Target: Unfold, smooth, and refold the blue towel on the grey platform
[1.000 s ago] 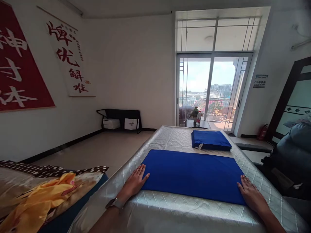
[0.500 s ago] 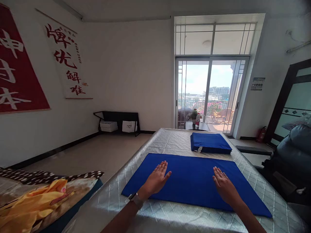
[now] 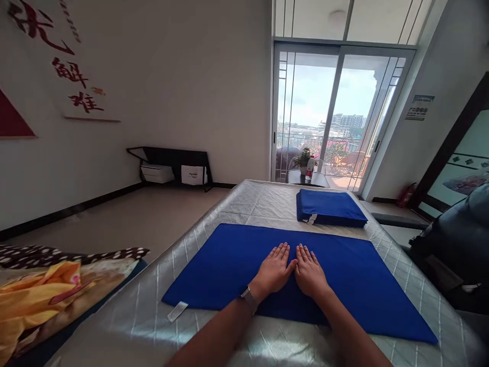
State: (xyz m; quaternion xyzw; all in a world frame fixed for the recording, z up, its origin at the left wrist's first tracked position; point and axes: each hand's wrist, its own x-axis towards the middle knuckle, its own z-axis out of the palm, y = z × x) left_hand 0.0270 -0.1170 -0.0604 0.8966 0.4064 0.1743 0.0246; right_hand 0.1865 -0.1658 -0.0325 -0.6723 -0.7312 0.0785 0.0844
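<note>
A blue cloth (image 3: 229,260) lies spread flat across the silvery quilted cover (image 3: 214,331), with a small white label (image 3: 178,311) sticking out at its near left corner. My left hand (image 3: 274,270), a watch (image 3: 249,298) on its wrist, rests palm down on the middle of the cloth with fingers stretched out. Close beside it my right hand (image 3: 309,272) lies flat on the cloth too, the thumbs meeting or nearly so. Neither hand holds anything. Beyond the cloth sits a neat stack of folded blue cloths (image 3: 330,205) with a white tag.
At the left are yellow fabric (image 3: 42,295) and patterned bedding. A black rack (image 3: 173,165) with white boxes stands by the wall. Past the far edge, a small table (image 3: 296,177) carries a plant (image 3: 304,160) and a bottle (image 3: 309,168). Dark bags (image 3: 454,244) are at the right.
Both hands have come inward from wide apart to side by side at the cloth's middle. The head view has tilted downward, and the white label now shows at the near left corner.
</note>
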